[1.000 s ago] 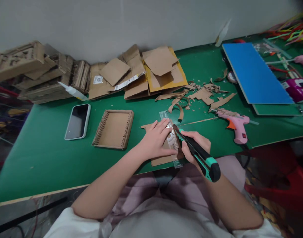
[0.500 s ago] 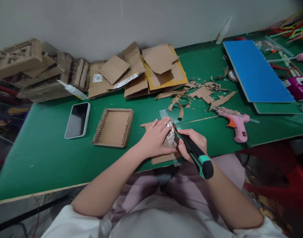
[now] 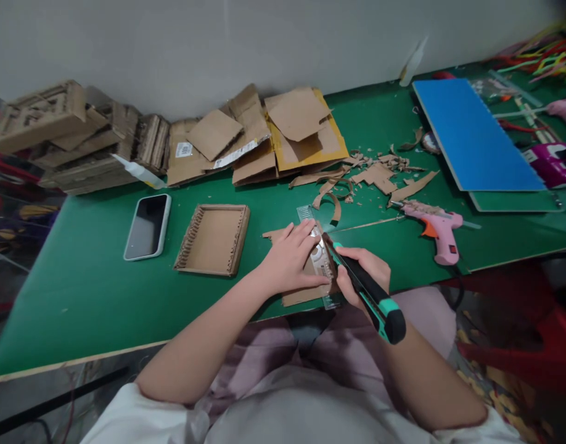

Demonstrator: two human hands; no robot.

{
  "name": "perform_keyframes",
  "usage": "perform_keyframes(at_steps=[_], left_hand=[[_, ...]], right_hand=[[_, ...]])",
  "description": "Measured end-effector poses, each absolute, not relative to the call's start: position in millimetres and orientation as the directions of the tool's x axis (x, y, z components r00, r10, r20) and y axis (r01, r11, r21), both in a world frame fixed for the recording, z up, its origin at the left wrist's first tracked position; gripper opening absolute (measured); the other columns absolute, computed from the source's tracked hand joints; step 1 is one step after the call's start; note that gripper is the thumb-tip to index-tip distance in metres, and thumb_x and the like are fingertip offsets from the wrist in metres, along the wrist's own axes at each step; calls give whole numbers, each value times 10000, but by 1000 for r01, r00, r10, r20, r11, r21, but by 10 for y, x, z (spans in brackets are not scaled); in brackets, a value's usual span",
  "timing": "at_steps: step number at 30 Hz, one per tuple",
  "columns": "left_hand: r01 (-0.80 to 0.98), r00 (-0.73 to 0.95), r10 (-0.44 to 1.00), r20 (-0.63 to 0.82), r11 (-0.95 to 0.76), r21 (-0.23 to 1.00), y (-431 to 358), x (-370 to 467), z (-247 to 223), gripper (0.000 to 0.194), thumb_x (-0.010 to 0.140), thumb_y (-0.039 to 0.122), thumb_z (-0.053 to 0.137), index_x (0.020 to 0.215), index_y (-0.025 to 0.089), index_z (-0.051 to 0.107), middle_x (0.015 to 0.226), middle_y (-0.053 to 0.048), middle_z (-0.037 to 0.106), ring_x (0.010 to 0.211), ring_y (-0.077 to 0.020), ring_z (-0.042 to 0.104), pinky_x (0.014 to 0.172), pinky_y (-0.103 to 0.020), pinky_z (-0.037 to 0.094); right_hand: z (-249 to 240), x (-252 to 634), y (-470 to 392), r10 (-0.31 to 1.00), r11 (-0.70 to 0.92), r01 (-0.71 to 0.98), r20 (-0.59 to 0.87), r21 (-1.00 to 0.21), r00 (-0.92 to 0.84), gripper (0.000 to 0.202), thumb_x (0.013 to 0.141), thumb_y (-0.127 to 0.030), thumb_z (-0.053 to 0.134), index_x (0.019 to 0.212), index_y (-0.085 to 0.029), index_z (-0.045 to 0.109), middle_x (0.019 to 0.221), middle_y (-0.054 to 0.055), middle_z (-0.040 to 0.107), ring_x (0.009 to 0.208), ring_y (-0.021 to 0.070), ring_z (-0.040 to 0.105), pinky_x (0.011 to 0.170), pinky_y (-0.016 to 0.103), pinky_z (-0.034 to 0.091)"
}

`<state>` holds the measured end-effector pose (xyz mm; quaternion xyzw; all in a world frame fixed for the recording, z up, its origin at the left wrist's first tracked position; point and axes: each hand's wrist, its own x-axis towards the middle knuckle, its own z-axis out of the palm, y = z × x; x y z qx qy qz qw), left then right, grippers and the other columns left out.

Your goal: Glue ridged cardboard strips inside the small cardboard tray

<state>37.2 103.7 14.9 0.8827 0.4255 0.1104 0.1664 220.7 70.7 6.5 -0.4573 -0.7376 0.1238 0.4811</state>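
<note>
My left hand lies with fingers spread, pressing a clear ruler down on a piece of brown cardboard near the table's front edge. In my right hand is a black and teal utility knife, gripped around its handle. The knife's front end points at the ruler's right side, by the cardboard's edge; its tip is hard to make out. To the left of my hands sits a shallow cardboard tray with corrugated edges showing.
A phone lies left of the tray. Cardboard stacks and sheets line the wall, with a glue bottle in front. Scraps, a pink glue gun and a blue board are to the right.
My right hand and the knife have shifted slightly right and toward me. The left hand stays on the ruler. The camera view has moved a little.
</note>
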Motion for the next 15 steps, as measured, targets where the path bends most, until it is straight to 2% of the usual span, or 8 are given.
perform_keyframes(at_steps=[10, 15], left_hand=[[721, 608, 792, 47, -576, 385, 1031, 372, 148, 769, 678, 649, 557, 1230, 134, 413, 1446, -197, 256, 1360, -309, 179, 1091, -518, 149], [723, 610, 791, 44, -579, 377, 1034, 375, 134, 771, 683, 644, 555, 1236, 127, 408, 1449, -197, 249, 1360, -310, 177, 1092, -517, 148]], right_hand=[[106, 2211, 770, 714, 657, 568, 650, -496, -259, 301, 692, -126, 523, 980, -210, 547, 726, 38, 644, 565, 160, 583, 522, 303, 507], [129, 2202, 801, 763, 618, 546, 599, -565, -243, 296, 681, -115, 525, 966, -191, 555, 804, 27, 653, 695, 161, 625, 624, 297, 530]])
